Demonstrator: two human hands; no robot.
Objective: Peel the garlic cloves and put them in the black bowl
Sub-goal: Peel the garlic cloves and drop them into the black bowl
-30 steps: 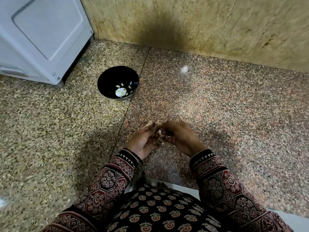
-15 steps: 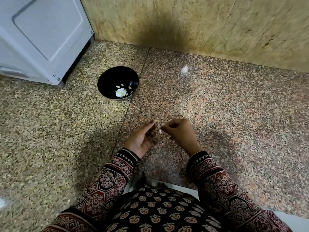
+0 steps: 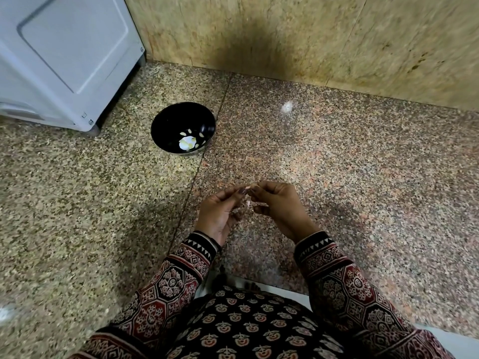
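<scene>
The hands have drawn together since half a second ago, and their fingertips now meet above the floor (image 3: 363,177). The left hand (image 3: 220,211) and right hand (image 3: 280,203) both curl their fingers and pinch a small pale clove (image 3: 248,202) between them. How much skin it carries cannot be told. The bowl (image 3: 166,125) stands toward the floor's far left edge, holding peeled cloves (image 3: 190,131), well apart from the hands.
</scene>
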